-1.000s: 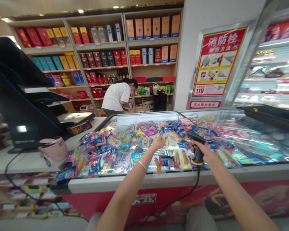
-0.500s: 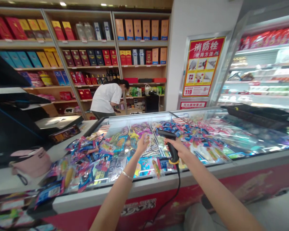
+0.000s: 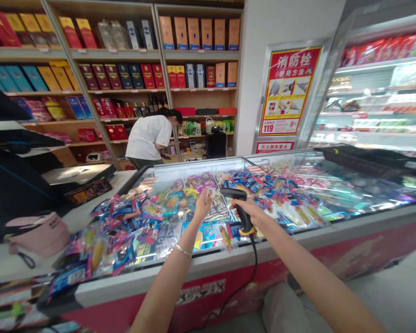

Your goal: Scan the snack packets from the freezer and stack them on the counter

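Note:
My right hand [image 3: 247,209] is wrapped round the grip of a black barcode scanner [image 3: 241,210], whose head points left. A yellow ring marks the base of its handle, and a black cable hangs from there. My left hand [image 3: 203,204], with a silver bangle on the wrist, is closed just left of the scanner head. At its fingertips shows a small pale packet [image 3: 211,193], its details too small to read. Both hands are held above the glass top of a chest freezer [image 3: 312,238] with colourful packaged snacks [image 3: 185,203] spread below them.
On the left, a heap of snack packets [image 3: 116,231] lies on the freezer's end, beside a pink pouch [image 3: 38,233] on the counter. A person in a white shirt [image 3: 147,136] bends by the shelves behind. A dark tray [image 3: 360,164] rests at the freezer's far right.
The view has shifted slightly. My left hand and the scanner's head sit a little closer together, with the small packet near the scanner's front. The person behind remains bent over.

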`<state>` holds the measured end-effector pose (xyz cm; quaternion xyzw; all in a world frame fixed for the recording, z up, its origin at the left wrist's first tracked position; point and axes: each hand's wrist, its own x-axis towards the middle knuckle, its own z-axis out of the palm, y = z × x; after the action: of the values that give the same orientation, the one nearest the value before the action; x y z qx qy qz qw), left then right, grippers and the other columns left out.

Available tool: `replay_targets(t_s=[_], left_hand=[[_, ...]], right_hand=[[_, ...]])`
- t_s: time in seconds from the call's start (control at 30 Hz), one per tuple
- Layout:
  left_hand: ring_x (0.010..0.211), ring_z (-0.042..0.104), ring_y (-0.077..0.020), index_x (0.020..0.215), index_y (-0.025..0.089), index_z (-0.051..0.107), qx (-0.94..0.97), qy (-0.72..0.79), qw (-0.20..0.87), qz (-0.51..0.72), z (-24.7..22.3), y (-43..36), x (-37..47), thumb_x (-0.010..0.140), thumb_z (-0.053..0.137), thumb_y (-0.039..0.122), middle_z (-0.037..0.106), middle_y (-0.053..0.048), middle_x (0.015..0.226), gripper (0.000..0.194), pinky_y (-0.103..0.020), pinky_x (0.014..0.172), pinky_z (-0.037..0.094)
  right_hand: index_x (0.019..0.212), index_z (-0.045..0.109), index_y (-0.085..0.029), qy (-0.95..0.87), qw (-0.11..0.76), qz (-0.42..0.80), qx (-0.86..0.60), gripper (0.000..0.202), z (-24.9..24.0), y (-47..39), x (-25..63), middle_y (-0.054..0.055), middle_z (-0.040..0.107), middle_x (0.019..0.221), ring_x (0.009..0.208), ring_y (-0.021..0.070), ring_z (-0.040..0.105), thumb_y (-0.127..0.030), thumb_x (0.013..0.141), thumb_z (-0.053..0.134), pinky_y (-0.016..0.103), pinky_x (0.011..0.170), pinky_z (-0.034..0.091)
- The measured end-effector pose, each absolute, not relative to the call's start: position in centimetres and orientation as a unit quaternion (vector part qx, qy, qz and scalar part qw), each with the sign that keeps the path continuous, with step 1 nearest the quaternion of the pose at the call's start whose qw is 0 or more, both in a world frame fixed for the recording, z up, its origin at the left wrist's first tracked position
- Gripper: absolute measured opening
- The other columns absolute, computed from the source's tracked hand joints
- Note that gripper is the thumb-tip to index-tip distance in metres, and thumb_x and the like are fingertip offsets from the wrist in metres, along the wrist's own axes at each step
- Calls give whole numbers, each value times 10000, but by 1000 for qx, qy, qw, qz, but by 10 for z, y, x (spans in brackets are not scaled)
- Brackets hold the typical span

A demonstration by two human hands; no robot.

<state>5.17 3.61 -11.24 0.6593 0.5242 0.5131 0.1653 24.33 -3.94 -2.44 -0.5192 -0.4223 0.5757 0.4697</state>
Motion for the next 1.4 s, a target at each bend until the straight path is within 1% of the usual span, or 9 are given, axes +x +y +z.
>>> replay_targets(t_s=[0.17,0.4,0.57,0.77,1.03,1.13,1.23,1.3,1.4], left_hand=[[1290,477,-237,1351,153,445,652,535,192,502,-109,34,49,808,521,236,513,-125,1393,555,-392,1071,374],[1300,462,-261,1359,139,447,651,536,196,501,-107,33,49,805,527,234,507,-151,1387,568,-402,1083,358],[1299,459,-254,1359,185,449,655,534,194,498,-107,34,48,801,545,257,532,-119,1362,571,-402,1076,362],[1250,507,-253,1339,143,457,653,531,199,502,-107,33,49,805,519,249,555,-145,1331,548,-407,1052,386],[1273,488,-246,1309,189,490,645,545,183,503,-92,22,48,804,536,204,559,-103,1332,508,-387,1069,374],[1252,503,-215,1317,201,463,633,535,147,539,-73,13,27,826,513,198,561,-81,1326,493,-362,1058,384],[1146,580,-204,1342,196,410,616,532,123,568,-49,-2,-14,815,528,185,605,-94,1247,541,-355,1000,434],[1081,613,-207,1357,189,374,592,553,99,578,-35,-15,-50,801,551,181,619,-110,1205,584,-355,951,467],[1089,601,-229,1349,170,367,559,607,20,565,-23,-35,-106,790,575,184,609,-133,1200,597,-380,942,469]], right_hand=[[640,566,-164,-409,478,586,-511,149,-26,-40,244,36,635,496,336,89,472,-102,708,683,180,317,366],[667,562,-163,-395,474,591,-520,130,-22,-40,247,46,647,521,343,90,479,-100,733,654,181,311,367],[656,567,-153,-403,466,585,-528,125,-19,-44,249,45,642,528,356,88,484,-98,756,618,183,323,384],[633,559,-163,-416,470,588,-511,140,-21,-44,252,36,628,497,348,95,479,-88,725,634,185,315,383],[649,581,-146,-413,483,603,-483,118,-22,-41,245,31,624,497,345,86,484,-99,710,671,178,331,401],[679,597,-138,-428,479,618,-454,91,-21,-36,230,27,630,510,359,87,497,-128,715,680,177,344,414],[710,608,-135,-444,464,639,-424,83,-16,-34,205,25,638,536,373,87,505,-144,715,691,180,352,419],[702,602,-139,-447,448,656,-412,87,-13,-36,184,22,633,538,374,85,502,-144,721,686,181,353,419],[698,596,-138,-438,430,684,-395,80,-11,-40,152,23,627,535,382,85,502,-134,738,665,178,355,419]])
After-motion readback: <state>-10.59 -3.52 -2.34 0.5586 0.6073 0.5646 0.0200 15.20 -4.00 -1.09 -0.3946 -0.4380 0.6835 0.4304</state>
